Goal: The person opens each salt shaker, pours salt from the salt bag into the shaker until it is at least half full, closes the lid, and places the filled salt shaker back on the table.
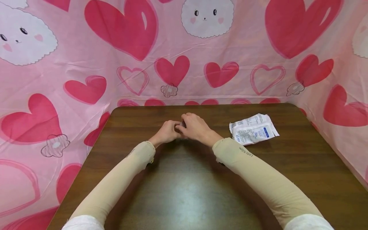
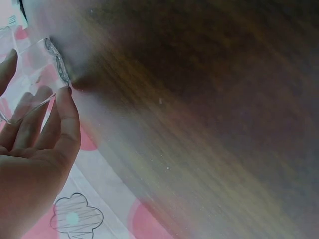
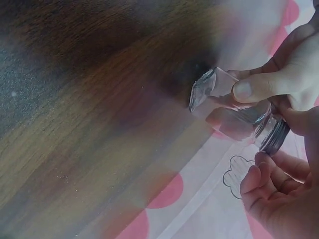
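A small clear jar (image 3: pixel 232 122) with a dark, shiny-edged lid (image 3: pixel 275 142) is held between both hands, over the far middle of the table. My left hand (image 1: pixel 166 131) grips the jar's transparent body, its fingers showing through the wall in the left wrist view. With the thumb and fingers curled round the lid, my right hand (image 1: pixel 198 127) holds the other end. In the right wrist view the jar lies tilted, its thick base pointing away from the right hand. From the head view the hands hide most of it.
On the dark wooden table (image 1: pixel 184 179), a white printed packet (image 1: pixel 254 129) lies right of the hands. A pink cloth (image 1: pixel 218 51) with hearts hangs behind the table and along both sides.
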{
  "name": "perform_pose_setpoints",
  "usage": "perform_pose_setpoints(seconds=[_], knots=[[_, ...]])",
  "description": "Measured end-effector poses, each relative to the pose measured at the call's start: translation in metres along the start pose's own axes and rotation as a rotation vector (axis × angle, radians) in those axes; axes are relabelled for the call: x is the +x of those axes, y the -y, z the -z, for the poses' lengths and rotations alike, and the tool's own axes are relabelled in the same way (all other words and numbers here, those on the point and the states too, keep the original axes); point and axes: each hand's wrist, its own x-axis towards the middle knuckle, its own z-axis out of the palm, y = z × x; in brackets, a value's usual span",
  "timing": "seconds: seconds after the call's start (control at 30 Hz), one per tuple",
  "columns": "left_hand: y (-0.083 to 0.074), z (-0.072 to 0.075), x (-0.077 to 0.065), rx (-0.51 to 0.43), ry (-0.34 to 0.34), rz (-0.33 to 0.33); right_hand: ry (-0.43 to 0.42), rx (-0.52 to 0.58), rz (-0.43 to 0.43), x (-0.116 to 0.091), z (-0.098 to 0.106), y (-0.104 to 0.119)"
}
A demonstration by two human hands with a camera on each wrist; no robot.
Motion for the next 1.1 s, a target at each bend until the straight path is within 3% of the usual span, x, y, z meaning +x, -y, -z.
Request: perform_pose_setpoints(seconds=[0.3,0.63,1.1], knots=[[0.0000,0.0023,0.0015,0.025,-0.005,-0.010,0.022,-0.015,0.018,0.0010,0.0019,0.0002],[-0.0023,0.0035,-0.0019,0.009,0.020,0.039,0.048,-0.012,0.053,-0.0010,0.0042,0.0033],[-0.0017,0.0003,-0.0019,-0.010,0.004,-0.004,0.044,-0.064,-0.068,-0.0026,0.0055,0.0046]])
